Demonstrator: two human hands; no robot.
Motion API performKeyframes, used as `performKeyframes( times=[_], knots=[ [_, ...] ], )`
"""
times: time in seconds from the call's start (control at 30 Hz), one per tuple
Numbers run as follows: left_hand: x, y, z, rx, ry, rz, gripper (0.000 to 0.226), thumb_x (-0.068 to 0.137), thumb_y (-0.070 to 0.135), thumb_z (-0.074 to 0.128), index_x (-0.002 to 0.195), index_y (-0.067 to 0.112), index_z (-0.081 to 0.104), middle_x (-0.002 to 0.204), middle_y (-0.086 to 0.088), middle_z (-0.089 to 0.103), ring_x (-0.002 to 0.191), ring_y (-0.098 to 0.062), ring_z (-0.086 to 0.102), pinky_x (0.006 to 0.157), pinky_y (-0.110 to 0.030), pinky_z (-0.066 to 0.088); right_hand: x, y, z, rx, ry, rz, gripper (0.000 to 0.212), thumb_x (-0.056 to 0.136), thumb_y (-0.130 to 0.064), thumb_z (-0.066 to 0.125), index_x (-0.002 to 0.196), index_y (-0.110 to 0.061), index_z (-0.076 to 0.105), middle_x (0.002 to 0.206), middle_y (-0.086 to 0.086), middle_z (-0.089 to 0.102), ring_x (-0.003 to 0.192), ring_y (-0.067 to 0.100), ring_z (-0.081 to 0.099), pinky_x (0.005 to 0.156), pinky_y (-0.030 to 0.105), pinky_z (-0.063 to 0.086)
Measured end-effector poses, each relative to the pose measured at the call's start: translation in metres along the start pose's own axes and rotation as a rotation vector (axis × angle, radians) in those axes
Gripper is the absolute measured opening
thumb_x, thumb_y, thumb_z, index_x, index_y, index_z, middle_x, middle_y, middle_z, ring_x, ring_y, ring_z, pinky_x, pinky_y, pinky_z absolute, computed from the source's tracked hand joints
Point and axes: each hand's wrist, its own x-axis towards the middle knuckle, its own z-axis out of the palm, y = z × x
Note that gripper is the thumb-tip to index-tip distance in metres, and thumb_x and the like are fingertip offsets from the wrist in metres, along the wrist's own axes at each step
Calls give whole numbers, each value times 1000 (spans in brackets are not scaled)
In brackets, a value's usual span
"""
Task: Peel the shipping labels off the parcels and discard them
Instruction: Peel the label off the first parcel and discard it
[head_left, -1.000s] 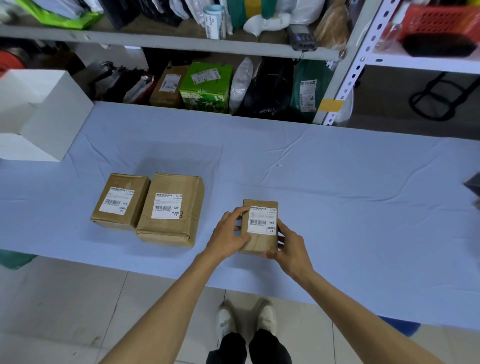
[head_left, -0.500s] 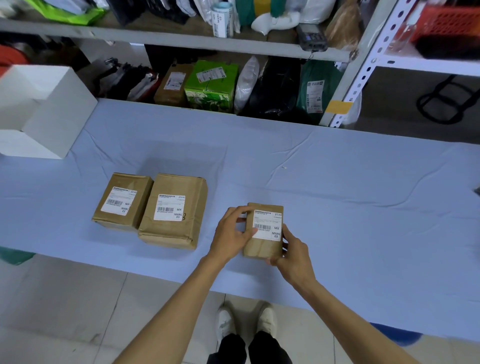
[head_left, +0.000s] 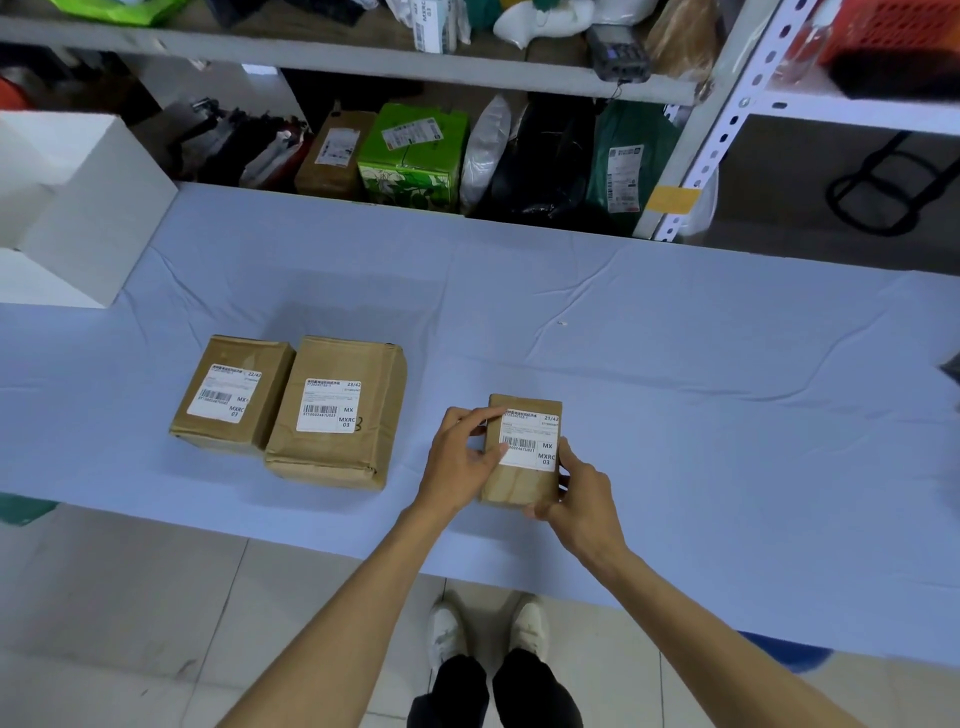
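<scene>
Now both hands (head_left: 524, 473) grip the small parcel (head_left: 522, 467) between them, seemingly tilted.

Left hand (head_left: 460, 457) fingertips shifted onto label (head_left: 530, 441) left edge; parcel (head_left: 522, 452) tilted slightly

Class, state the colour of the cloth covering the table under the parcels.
The cloth is plain pale blue, lightly creased; the head view shows it best.

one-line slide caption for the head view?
Both hands, left and right, hold a small brown parcel, fingers at its label.
</scene>
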Motion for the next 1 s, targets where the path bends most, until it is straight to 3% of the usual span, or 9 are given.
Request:
performKeyframes(
  times=[0.1,0.33,0.47,0.57,0.67,0.73,0.83,1.0],
  knots=[
    [0,1,0,3,-9,-7,40,86,17,69,122,32,59,114,1,47,112,-12,57,94,-29,53,0,-2,0,-12,0,-1,75,70,6,68,137,-20,45,101,-3,67,85,15,64,64,24,58],
    [2,6,-1,34,-26,-30,39,86,12,67,119,30,59,114,1,48,111,-12,56,95,-27,50,3,-1,-2,-11,-1,24,76,63,7,72,131,-20,50,95,0,70,81,23,66,70,40,59],
    [3,9,-2,61,-48,-29,37,86,12,67,118,29,59,115,1,47,111,-13,56,93,-25,50,2,-1,-1,-20,5,14,74,64,6,72,129,-20,50,94,0,70,80,24,66,70,41,58],
    [2,7,-1,44,-41,-30,34,86,13,66,113,32,59,114,3,47,106,-7,56,92,-25,51,3,0,-2,-18,3,7,76,63,5,73,132,-20,49,95,0,71,80,21,66,70,38,59],
    [0,4,2,6,-9,-29,42,86,16,67,115,43,55,113,8,47,102,12,55,83,-6,46,5,2,-2,-24,9,4,78,63,5,73,132,-23,49,93,-4,70,78,18,66,68,33,58],
    [-2,2,4,-38,21,-39,47,86,17,67,116,50,52,111,13,48,100,20,52,81,-3,45,5,4,0,-14,15,0,79,63,5,73,132,-25,49,90,-7,70,76,15,66,65,29,57],
    [-6,0,9,-86,49,-58,47,88,15,64,118,50,53,113,13,48,102,16,54,84,-9,49,5,7,1,-1,22,-1,78,63,6,71,131,-27,49,87,-9,70,72,14,65,64,29,57],
    [-9,4,13,31,59,-42,42,91,12,60,120,43,54,117,10,48,99,4,56,78,3,42,4,6,1,2,21,-18,79,63,5,72,131,-25,49,89,-6,71,74,19,66,68,37,58]
  ],
)
